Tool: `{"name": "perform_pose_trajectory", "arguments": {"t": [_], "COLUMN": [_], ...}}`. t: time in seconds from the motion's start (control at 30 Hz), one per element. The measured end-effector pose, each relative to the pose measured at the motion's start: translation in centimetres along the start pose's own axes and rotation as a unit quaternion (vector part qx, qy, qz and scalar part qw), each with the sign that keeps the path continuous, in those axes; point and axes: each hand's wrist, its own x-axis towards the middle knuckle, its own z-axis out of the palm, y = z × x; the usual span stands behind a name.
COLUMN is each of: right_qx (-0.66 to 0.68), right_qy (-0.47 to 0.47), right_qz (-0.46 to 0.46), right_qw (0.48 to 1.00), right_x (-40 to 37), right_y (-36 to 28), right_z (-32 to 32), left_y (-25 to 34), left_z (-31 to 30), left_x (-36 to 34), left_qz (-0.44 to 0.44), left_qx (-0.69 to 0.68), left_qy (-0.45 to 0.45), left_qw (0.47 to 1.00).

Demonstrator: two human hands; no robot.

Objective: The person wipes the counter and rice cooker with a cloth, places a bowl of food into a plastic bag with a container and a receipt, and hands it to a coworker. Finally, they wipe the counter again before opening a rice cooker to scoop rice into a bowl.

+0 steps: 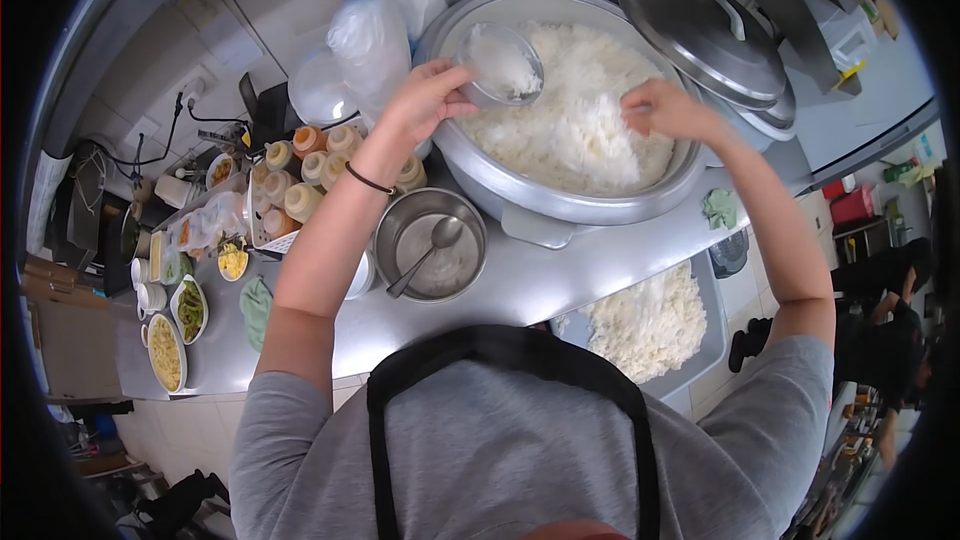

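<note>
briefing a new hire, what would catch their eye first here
The huge metal pot of white rice at the counter's back, with both hands over it: the left hand holds a small clear bowl of rice, the right hand touches the rice. A tray heaped with rice sits lower right.

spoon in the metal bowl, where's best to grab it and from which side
Probably the handle end of the spoon: it leans up by the near-left rim of the metal bowl, while the scoop end lies inside. Come from above on that side. The left hand holds a clear bowl.
</note>
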Motion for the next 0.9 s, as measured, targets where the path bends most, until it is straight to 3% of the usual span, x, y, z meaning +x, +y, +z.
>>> {"name": "perform_pose_trajectory", "arguments": {"t": [0.07, 0.13, 0.17, 0.23, 0.27, 0.33, 0.43, 0.47, 0.53, 0.57, 0.63, 0.77, 0.9], "right_qx": [0.008, -0.168, -0.17, -0.422, -0.424, -0.529, -0.54, -0.541, -0.426, -0.427, -0.342, -0.351, -0.334], "right_qy": [0.004, 0.112, 0.115, 0.309, 0.313, 0.289, 0.321, 0.325, 0.334, 0.337, 0.409, 0.382, 0.348], "right_qz": [0.008, 0.033, 0.033, 0.026, 0.026, -0.009, -0.068, -0.07, 0.015, 0.014, -0.108, -0.142, -0.107], "right_qw": [1.0, 0.979, 0.978, 0.852, 0.85, 0.798, 0.775, 0.773, 0.841, 0.839, 0.839, 0.843, 0.87], "right_x": [0.3, 1.0, 1.8, 3.8, 4.3, 4.7, 4.9, 4.9, 4.2, 3.6, 2.1, 1.9, 2.9], "right_y": [-1.0, -2.6, -2.7, -2.4, -3.3, -4.7, -4.5, -4.4, -4.3, -4.2, -4.2, -4.1, -4.0], "right_z": [-2.5, -4.3, -4.2, -2.9, -2.0, 0.3, 2.5, 2.1, 1.1, 0.4, -0.3, 3.1, 5.1], "left_y": [-0.7, -1.0, -1.0, -1.0, -1.3, -2.3, -3.0, -2.9, -2.7, -2.5, -2.2, -2.5, -3.3], "left_z": [0.3, 1.2, 2.2, 3.8, 4.3, 5.1, 5.6, 5.7, 5.8, 5.8, 5.5, 5.3, 4.7], "left_x": [0.6, 1.0, 1.0, 1.4, 2.0, 3.5, 4.7, 4.9, 4.9, 4.9, 4.9, 5.6, 6.3], "left_qz": [-0.002, -0.003, -0.009, -0.011, -0.032, -0.07, -0.078, -0.074, -0.066, -0.062, -0.071, -0.062, -0.046], "left_qx": [0.03, 0.061, 0.051, 0.041, 0.006, -0.085, -0.122, -0.121, -0.142, -0.141, -0.164, -0.19, -0.217], "left_qy": [0.002, 0.004, -0.001, -0.008, -0.015, -0.004, 0.018, 0.018, 0.02, 0.02, 0.012, 0.036, 0.004], "left_qw": [1.0, 0.998, 0.999, 0.999, 0.999, 0.994, 0.989, 0.99, 0.988, 0.988, 0.984, 0.979, 0.975]}}
